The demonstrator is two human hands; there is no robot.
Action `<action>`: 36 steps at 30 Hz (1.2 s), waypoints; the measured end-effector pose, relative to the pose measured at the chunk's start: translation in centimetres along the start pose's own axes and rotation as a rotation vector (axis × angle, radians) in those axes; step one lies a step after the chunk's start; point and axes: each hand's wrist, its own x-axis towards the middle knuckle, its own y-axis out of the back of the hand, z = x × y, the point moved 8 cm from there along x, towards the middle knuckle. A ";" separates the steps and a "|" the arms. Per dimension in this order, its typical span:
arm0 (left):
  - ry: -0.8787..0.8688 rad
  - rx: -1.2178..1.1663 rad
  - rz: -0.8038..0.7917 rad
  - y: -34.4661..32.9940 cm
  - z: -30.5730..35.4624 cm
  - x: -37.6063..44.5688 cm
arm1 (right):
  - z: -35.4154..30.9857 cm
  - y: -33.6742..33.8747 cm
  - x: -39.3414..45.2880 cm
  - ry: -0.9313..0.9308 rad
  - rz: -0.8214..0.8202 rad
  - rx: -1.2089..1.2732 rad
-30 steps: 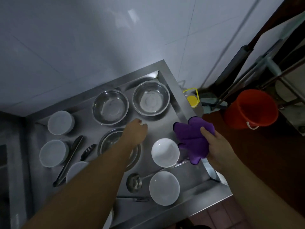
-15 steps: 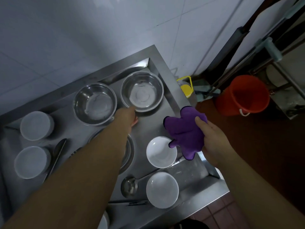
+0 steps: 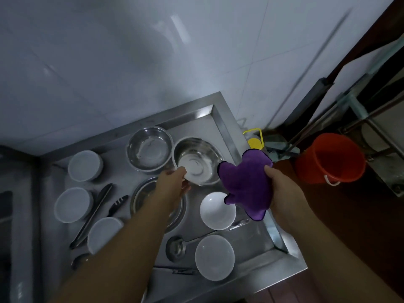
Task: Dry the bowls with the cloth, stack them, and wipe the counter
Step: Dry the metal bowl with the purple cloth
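Head view | left hand pinches near rim of steel bowl, tilted up off counter | right hand grips purple cloth just right of that bowl | progress: early, no stack, other bowls spread singly around, counter unwiped, drying about to start

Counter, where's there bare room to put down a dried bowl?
The back right corner of the counter, behind the tilted steel bowl gripped by the left hand, is bare. So is the strip right of the white bowls. The middle and left are crowded.
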 end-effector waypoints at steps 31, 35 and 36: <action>-0.397 -0.202 -0.412 12.1 0.0 -34.8 | -2.3 -21.8 -32.0 1.719 -0.713 -1.556; -0.539 -0.171 -0.380 15.1 1.8 -36.4 | -2.5 -24.4 -32.6 1.651 -0.326 -1.525; -0.582 -0.168 -0.369 15.8 2.3 -36.7 | -2.4 -25.0 -32.5 1.593 -0.253 -1.512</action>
